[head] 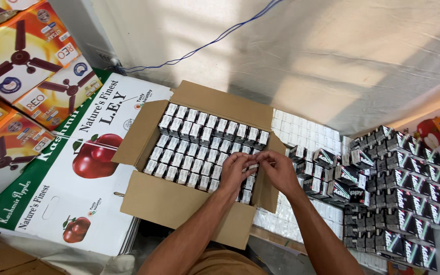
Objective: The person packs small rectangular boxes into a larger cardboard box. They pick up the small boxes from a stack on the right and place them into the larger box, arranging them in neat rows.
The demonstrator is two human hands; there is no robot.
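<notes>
Left hand and right hand together, pinching a small dark packet over the open brown cardboard carton, nearly full, loose stacked small dark boxes left beside.

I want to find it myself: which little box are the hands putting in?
Look at the open brown carton in the middle, packed with rows of small white-topped boxes. At its right-hand edge the left hand and right hand meet over one small box. Unlike its neighbours, it is mostly hidden by fingers.
</notes>
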